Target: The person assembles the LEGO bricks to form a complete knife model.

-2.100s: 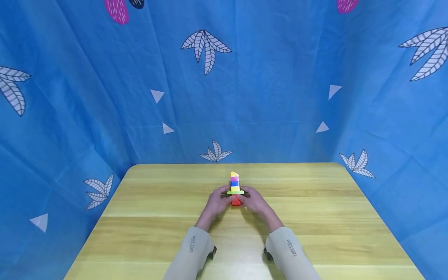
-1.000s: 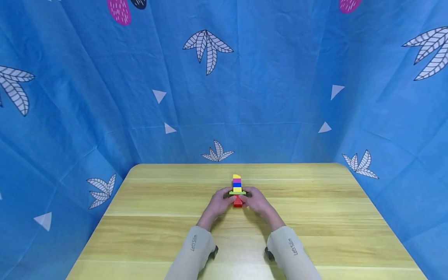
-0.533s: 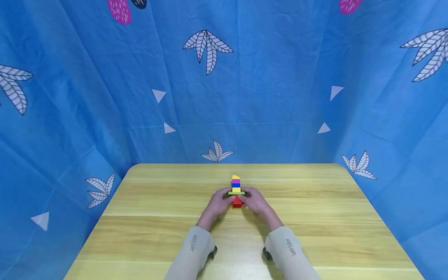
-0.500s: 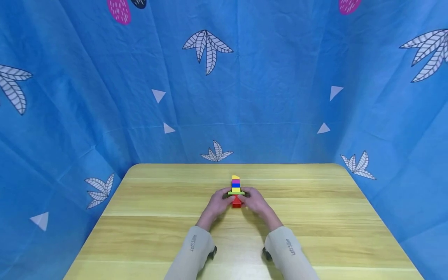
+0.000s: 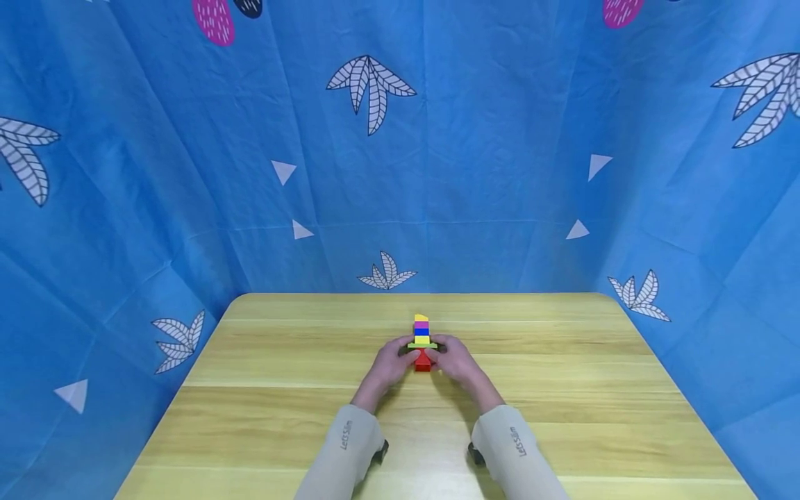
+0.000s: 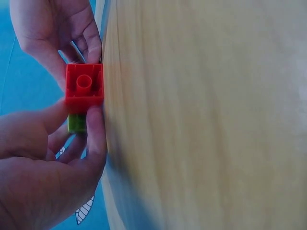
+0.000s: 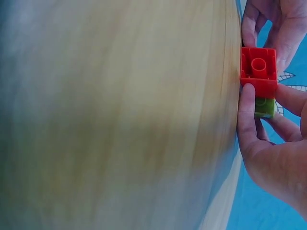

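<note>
Between my two hands is a stack of toy building bricks [image 5: 421, 332]. Its red brick [image 6: 84, 82] is at the near end, then a wider green piece [image 5: 422, 345], then yellow, blue, purple and a slanted yellow brick on top. The hollow underside of the red brick [image 7: 259, 64] faces both wrist cameras. My left hand [image 5: 387, 362] grips the stack from the left, thumb on the red brick. From the other side my right hand [image 5: 456, 360] grips it the same way. Part of the green piece and the far fingers are hidden. Whether the stack touches the table, I cannot tell.
A wood-grain table [image 5: 281, 417] with rounded far corners lies under the hands. Behind it and at both sides hangs a blue cloth [image 5: 500, 173] printed with white leaves and triangles. Light sleeves [image 5: 340, 451] cover both forearms.
Both hands keep their grip in nearly the same place. Since the earliest frame the stack has tipped slightly, its top sitting a little lower in the head view. The camera has shifted a little.
</note>
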The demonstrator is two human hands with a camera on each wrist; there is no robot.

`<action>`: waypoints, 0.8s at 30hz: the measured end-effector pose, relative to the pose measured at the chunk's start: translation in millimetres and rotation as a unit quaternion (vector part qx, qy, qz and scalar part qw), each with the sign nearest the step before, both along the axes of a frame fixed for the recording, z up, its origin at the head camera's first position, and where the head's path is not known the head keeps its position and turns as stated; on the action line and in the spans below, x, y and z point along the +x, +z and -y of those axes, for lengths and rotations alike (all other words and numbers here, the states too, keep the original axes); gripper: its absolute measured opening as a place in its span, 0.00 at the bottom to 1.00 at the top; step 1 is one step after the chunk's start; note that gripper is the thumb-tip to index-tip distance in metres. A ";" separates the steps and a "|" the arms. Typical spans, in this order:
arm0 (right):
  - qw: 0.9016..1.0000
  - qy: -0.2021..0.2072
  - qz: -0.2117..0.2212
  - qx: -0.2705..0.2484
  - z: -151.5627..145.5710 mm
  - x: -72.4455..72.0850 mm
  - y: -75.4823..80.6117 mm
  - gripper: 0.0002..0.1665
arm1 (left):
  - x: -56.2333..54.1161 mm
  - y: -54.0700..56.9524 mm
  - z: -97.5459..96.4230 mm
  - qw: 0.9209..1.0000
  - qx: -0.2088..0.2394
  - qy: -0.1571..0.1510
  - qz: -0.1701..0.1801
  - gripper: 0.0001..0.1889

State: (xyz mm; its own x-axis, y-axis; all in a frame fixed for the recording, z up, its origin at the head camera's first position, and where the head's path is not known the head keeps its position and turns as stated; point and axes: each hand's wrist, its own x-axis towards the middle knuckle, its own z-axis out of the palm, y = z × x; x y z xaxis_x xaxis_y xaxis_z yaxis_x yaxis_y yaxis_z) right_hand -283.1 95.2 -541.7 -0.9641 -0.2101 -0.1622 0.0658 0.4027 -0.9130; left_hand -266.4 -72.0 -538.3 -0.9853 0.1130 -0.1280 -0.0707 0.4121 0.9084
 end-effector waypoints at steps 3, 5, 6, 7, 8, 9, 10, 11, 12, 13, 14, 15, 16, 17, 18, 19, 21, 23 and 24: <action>1.000 -0.001 0.001 -0.001 0.5 0.1 -0.4 0.26 | -0.6 -0.5 -0.3 1.000 -0.002 0.000 -0.001 0.24; 1.000 -0.002 0.000 -0.002 0.6 0.3 0.2 0.26 | -1.1 -1.3 -0.4 1.000 -0.002 0.000 0.001 0.24; 1.000 -0.003 0.000 -0.002 0.6 0.2 0.4 0.26 | -1.3 -1.3 -0.5 1.000 -0.001 0.000 0.001 0.24; 1.000 -0.002 0.000 -0.003 0.6 0.3 0.6 0.26 | -1.4 -1.6 -0.5 1.000 0.000 0.000 0.002 0.24; 1.000 -0.002 0.000 -0.004 0.6 0.3 0.5 0.26 | -1.3 -1.5 -0.6 1.000 0.002 0.001 0.003 0.23; 1.000 -0.001 0.000 -0.006 0.4 0.3 0.8 0.26 | -1.1 -1.3 -0.7 1.000 0.003 0.001 0.004 0.23; 1.000 0.000 0.000 -0.006 0.1 0.1 0.8 0.26 | -1.2 -1.3 -0.8 1.000 0.002 0.002 0.004 0.23; 1.000 0.001 -0.002 -0.005 -0.3 -0.1 0.7 0.26 | -1.4 -1.1 -1.0 1.000 0.002 0.002 0.005 0.23; 1.000 0.001 0.000 -0.005 -0.5 -0.5 0.7 0.26 | -1.5 -0.9 -1.2 1.000 0.002 0.002 0.005 0.23; 1.000 0.002 0.001 -0.006 -0.3 -0.7 0.5 0.26 | -1.5 -0.8 -1.0 1.000 0.002 0.003 0.005 0.23; 1.000 0.002 0.000 -0.006 -0.3 -0.9 0.3 0.26 | -1.5 -0.6 -0.7 1.000 0.001 0.003 0.004 0.23; 1.000 0.003 -0.002 -0.005 -0.3 -1.3 0.4 0.26 | -1.6 -0.5 -0.6 1.000 0.000 0.003 0.004 0.23; 1.000 0.004 -0.003 -0.005 -0.3 -1.5 0.3 0.26 | -1.8 -0.4 -0.4 1.000 -0.001 0.004 0.002 0.23; 1.000 0.003 -0.002 -0.005 -0.4 -1.8 0.3 0.26 | -1.8 -0.2 -0.3 1.000 -0.002 0.003 0.001 0.23; 1.000 0.002 -0.001 -0.005 -0.4 -1.9 0.3 0.25 | -1.8 -0.2 -0.2 1.000 -0.005 0.002 0.000 0.22; 1.000 0.004 -0.003 -0.005 -0.4 -1.8 0.4 0.25 | -1.9 -0.3 0.0 1.000 -0.005 0.002 0.000 0.22; 1.000 0.005 -0.004 -0.003 -0.5 -1.4 1.0 0.24 | -1.8 -0.6 0.2 1.000 -0.007 0.000 0.000 0.22; 1.000 0.000 -0.001 -0.003 -0.3 -0.7 1.7 0.24 | -1.6 -1.2 0.7 1.000 -0.009 -0.003 0.000 0.22; 1.000 -0.001 -0.001 -0.004 -0.2 -0.5 2.0 0.24 | -1.5 -1.4 0.9 1.000 -0.010 -0.003 0.000 0.23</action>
